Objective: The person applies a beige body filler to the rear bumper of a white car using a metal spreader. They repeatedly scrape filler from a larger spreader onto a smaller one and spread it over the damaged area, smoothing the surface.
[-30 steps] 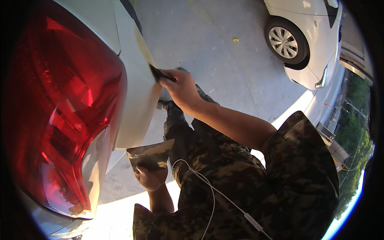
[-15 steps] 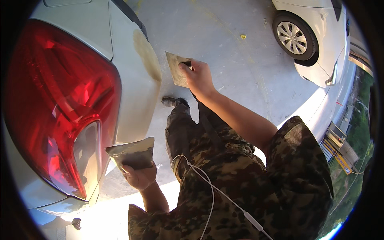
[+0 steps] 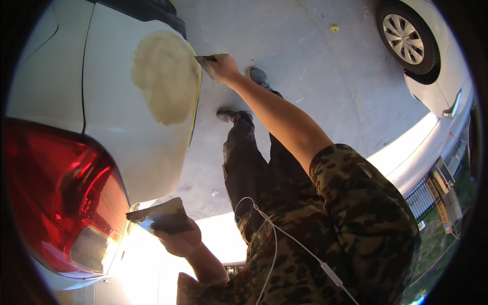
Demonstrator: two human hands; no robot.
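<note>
In my right hand [image 3: 225, 68], the fingers are closed on a flat putty spreader [image 3: 206, 65]. Its blade is next to the edge of the white car's rear corner panel [image 3: 114, 56]; I cannot tell if it touches. A large smooth patch of beige filler [image 3: 165, 76] covers part of that panel. Lower down, my left hand [image 3: 180, 240] grips a second flat putty plate [image 3: 165, 216] from below, its surface partly smeared with dark grey or shaded matter. That plate is close to the red tail light [image 3: 61, 188].
Another white car with a silver-spoked wheel [image 3: 404, 38] stands at the upper right. A small yellow scrap [image 3: 334, 28] lies on the grey floor [image 3: 295, 30]. A white cable [image 3: 300, 256] hangs over my camouflage shirt [image 3: 366, 213]. Bright sunlight washes out the lower part.
My view has shifted so that more of the panel and the whole filler patch show. My right hand has brought its spreader up to the panel edge, blade turned more edge-on. Both hands keep their tools.
</note>
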